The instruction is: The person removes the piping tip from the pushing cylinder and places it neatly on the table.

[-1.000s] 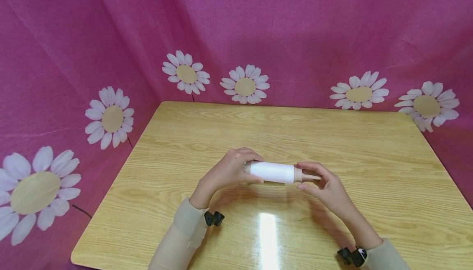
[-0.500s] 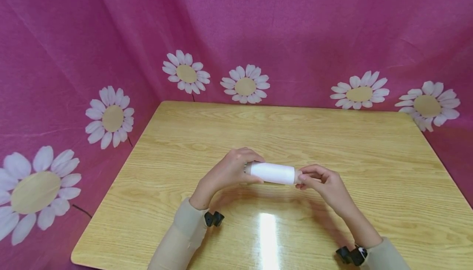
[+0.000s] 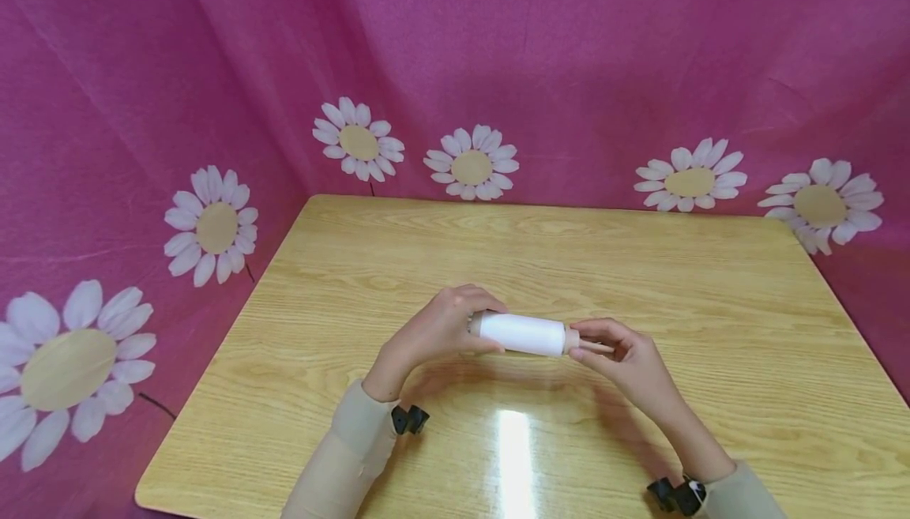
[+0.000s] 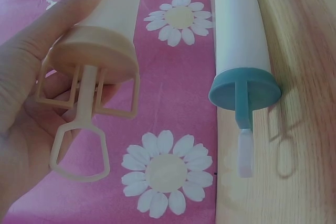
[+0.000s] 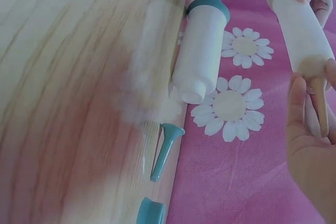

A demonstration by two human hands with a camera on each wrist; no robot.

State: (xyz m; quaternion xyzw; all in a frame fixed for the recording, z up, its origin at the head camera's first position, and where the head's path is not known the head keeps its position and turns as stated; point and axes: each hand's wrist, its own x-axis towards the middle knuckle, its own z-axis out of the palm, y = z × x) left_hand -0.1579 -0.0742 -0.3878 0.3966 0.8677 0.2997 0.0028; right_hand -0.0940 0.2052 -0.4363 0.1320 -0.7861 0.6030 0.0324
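Head view showed a white tube [image 3: 522,333] held crosswise over the wooden table [image 3: 554,258], its long axis running left to right, nearly level, the right end slightly nearer the person. The left hand [image 3: 441,325] gripped it near its left end. The right hand [image 3: 633,365] pinched the base of the beige nozzle [image 3: 596,346], whose slim tip pointed right, toward the palm. In the left wrist view, a looped handle [image 4: 86,98] stuck out of the opposite end, and a teal-capped tube [image 4: 242,30] showed against the wood, apart from it.
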